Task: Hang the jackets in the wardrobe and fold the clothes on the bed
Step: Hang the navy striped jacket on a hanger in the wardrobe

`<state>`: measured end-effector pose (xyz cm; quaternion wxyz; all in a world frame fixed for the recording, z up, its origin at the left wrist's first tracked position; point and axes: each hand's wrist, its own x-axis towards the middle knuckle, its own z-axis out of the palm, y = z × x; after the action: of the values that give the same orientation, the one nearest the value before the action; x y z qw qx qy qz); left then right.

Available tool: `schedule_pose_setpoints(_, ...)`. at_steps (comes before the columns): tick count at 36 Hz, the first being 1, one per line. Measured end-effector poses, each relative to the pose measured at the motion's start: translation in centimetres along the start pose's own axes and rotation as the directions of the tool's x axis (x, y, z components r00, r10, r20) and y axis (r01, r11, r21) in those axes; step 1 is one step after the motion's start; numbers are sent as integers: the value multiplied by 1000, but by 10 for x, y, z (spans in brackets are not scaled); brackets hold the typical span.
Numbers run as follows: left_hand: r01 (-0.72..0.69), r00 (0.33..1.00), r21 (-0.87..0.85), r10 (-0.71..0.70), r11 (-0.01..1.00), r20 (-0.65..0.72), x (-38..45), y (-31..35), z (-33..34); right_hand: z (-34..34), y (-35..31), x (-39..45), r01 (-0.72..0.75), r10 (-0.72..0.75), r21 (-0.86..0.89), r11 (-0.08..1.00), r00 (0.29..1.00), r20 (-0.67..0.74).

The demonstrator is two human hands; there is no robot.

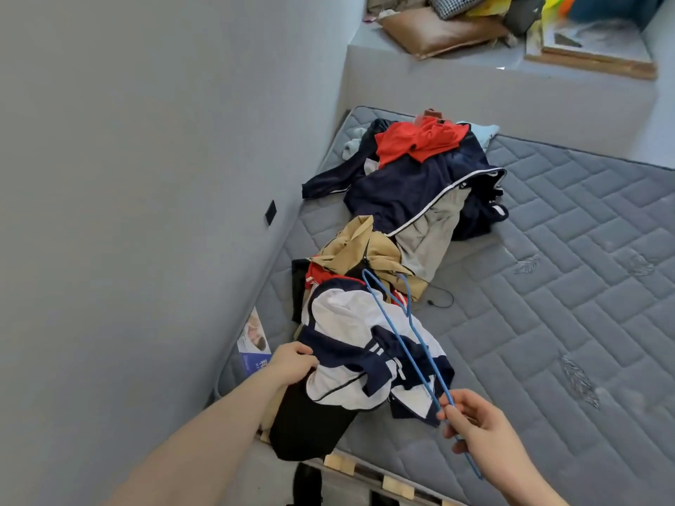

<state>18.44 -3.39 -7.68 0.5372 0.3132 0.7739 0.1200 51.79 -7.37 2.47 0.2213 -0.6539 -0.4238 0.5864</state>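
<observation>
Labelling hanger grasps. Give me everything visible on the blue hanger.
The blue hanger is a thin wire-like frame, looks plastic-coated, bare with no garment on it. It is seen nearly edge-on, slanting from lower right up toward the pile. The right hand pinches one end in a closed grip; the rest hangs over the white and navy jacket, contact unclear.

Left arm: bare forearm reaching forward from the lower left, nearly straight.
Left hand point(292, 363): knuckles up, fingers curled down, its grip closed on the edge of a white and navy striped jacket point(350, 345).
Right hand point(475, 425): low right, palm turned inward, thumb and fingers pinching a thin blue wire hanger point(409, 345) near one end.
</observation>
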Motion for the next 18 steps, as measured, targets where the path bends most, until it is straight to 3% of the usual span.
schedule_pose_setpoints(4,124,991,-161,-115,979,63,57,7,16,17,14,25,16,-15,7,1000,999,-39)
schedule_pose_setpoints(7,300,954,-329,-287,895,89,88,7,29,28,25,39,18,-18,0,1000,998,-62)
schedule_pose_setpoints(9,327,944,-413,-310,850,110,103,1,35,33,31,45,19,-18,15,1000,996,-88)
schedule_pose_setpoints(13,276,955,-454,-295,847,31,112,-4,35,40,37,45,-17,28,74,997,988,-151)
schedule_pose_setpoints(18,57,980,-483,-142,874,-141,81,-1,17,44,32,29,-34,60,122,992,976,-210)
